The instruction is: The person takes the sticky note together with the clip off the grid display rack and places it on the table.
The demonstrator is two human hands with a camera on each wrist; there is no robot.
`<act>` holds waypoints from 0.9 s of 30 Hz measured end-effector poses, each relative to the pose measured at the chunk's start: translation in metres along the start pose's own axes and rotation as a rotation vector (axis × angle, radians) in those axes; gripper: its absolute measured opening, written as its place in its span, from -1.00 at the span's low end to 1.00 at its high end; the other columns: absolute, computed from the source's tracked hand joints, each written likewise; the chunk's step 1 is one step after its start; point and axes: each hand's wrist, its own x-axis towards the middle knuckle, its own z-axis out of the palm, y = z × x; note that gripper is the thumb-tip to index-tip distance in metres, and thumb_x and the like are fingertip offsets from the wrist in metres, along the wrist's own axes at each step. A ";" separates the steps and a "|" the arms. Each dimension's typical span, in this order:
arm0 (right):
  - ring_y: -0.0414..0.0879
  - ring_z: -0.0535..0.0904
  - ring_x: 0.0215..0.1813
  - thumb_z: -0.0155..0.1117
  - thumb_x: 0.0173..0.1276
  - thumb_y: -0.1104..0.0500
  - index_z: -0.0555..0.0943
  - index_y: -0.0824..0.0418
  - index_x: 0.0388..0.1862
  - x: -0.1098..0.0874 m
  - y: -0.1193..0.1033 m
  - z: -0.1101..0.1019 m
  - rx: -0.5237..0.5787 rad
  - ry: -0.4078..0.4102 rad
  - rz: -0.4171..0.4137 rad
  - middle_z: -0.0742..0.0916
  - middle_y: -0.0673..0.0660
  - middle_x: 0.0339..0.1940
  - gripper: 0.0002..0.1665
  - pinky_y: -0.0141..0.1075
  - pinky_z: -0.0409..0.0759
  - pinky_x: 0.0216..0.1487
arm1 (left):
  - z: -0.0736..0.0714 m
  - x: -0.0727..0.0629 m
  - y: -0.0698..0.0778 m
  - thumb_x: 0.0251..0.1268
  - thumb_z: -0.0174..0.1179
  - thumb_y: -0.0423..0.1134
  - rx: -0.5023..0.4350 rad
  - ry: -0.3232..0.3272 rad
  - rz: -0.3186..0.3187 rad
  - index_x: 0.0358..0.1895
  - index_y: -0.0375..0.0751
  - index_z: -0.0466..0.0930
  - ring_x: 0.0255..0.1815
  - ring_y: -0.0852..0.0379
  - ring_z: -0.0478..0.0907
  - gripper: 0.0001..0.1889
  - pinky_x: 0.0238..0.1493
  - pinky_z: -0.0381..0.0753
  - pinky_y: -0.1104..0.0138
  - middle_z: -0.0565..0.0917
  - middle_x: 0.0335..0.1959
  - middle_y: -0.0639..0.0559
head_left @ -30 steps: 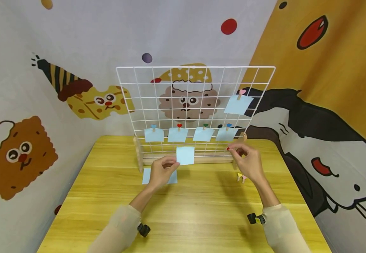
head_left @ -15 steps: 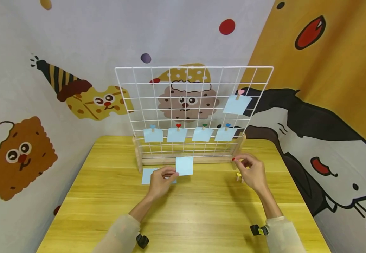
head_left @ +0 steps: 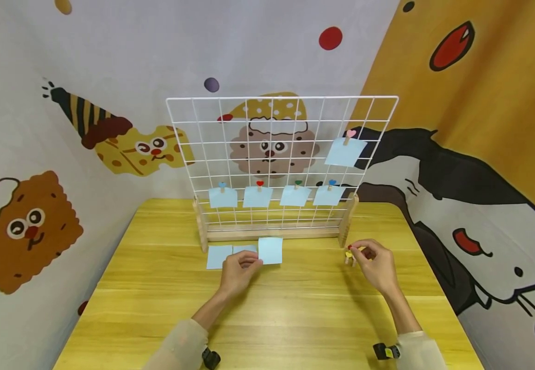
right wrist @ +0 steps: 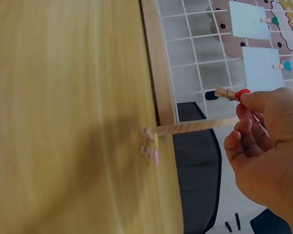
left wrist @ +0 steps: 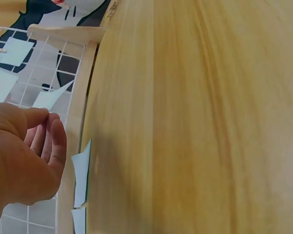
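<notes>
My left hand (head_left: 238, 272) pinches a light blue paper note (head_left: 270, 251) by its edge, low in front of the wire grid rack (head_left: 282, 97). In the left wrist view the note (left wrist: 51, 98) stands out beyond the thumb and fingertips. On the other side, my right hand (head_left: 378, 264) pinches a small wooden clothespin (right wrist: 227, 93) by its red heart end. That hand is at the rack's right foot, over a few heart clothespins (head_left: 348, 255) lying on the table. Two blue notes (head_left: 219, 257) lie flat beside my left hand, partly hidden by it.
Several blue notes (head_left: 295, 196) hang in a row low on the grid, each with a heart clothespin. Another note (head_left: 346, 152) hangs higher at the right with a pink heart. The rack's wooden base (head_left: 272, 234) stands toward the back of the wooden table (head_left: 286, 318).
Both hands have come down and toward me, the left with the note and the right with the red-heart clothespin. The right hand has also shifted right, nearer the clothespins on the table.
</notes>
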 end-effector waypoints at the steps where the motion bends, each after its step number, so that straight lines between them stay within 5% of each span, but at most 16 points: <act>1: -0.29 0.61 -0.41 0.51 0.59 0.28 0.86 0.20 -0.11 -0.002 0.002 -0.001 -0.004 -0.003 0.007 0.86 0.21 -0.17 -0.96 -0.46 0.55 -0.40 | 0.001 0.000 -0.001 0.45 0.55 -0.34 0.005 0.003 0.000 -0.05 -0.27 0.89 -0.04 -0.11 0.92 -0.88 0.11 0.90 0.31 0.94 -0.10 -0.21; 6: -0.29 0.58 -0.42 0.52 0.59 0.24 0.85 0.23 -0.09 -0.011 0.012 -0.003 -0.030 -0.003 0.052 0.86 0.18 -0.23 -0.94 -0.42 0.49 -0.51 | 0.004 -0.001 -0.003 0.44 0.56 -0.35 0.027 0.018 -0.022 -0.06 -0.30 0.88 -0.05 -0.12 0.93 -0.87 0.07 0.91 0.30 0.94 -0.10 -0.23; 13: -0.21 0.59 -0.45 0.51 0.59 0.26 0.84 0.22 -0.07 -0.019 0.021 -0.007 -0.042 0.004 0.069 0.85 0.29 -0.31 -0.96 -0.43 0.47 -0.51 | 0.008 -0.004 -0.004 0.43 0.53 -0.44 -0.063 0.020 -0.090 -0.09 -0.40 0.86 -0.27 -0.19 0.93 -0.90 -0.28 0.92 0.26 0.92 -0.18 -0.33; 27: -0.29 0.48 -0.52 0.46 0.63 0.28 0.82 0.24 -0.03 -0.026 0.037 -0.014 -0.035 -0.009 0.159 0.81 0.39 -0.35 -0.94 -0.36 0.41 -0.61 | 0.019 -0.003 -0.010 0.42 0.56 -0.38 -0.004 0.066 -0.126 -0.16 -0.29 0.88 -0.46 -0.19 0.90 -0.94 -0.57 0.81 0.28 0.93 -0.31 -0.21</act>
